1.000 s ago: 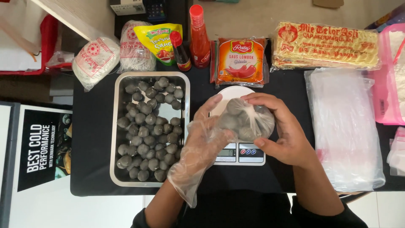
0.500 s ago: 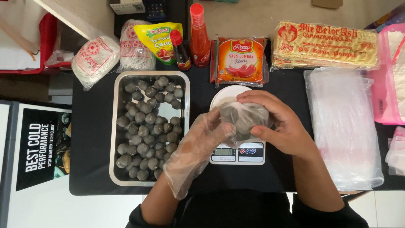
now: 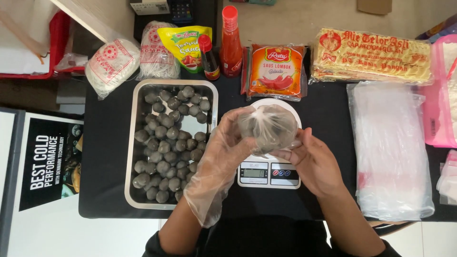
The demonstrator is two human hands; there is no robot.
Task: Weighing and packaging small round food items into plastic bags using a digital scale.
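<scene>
Meatballs fill the clear bag (image 3: pixel 269 127) that I hold between both hands, just above the white pan of the kitchen scale (image 3: pixel 269 172). Starting from the biggest thing, the black desk (image 3: pixel 104 143) carries everything: a stack of clear plastic bags (image 3: pixel 389 147) lies well to my right, and a steel tray (image 3: pixel 133 143) of loose grey meatballs (image 3: pixel 166 143) sits just left of the scale. Along the far edge stand noodle packs, a sauce pouch and two red-capped bottles.

My left hand (image 3: pixel 223 152), in a loose plastic glove, cups the bag from the left side, its grip closed around the bag's rounded body. My right hand (image 3: pixel 312 162), bare, comes from below and right, its fingers (image 3: pixel 291 143) pinched on the bag's lower right edge. The bag is roundish, with no clear long axis; its gathered neck seems to point toward me. Both hands touch it, the left covering more of it.
</scene>
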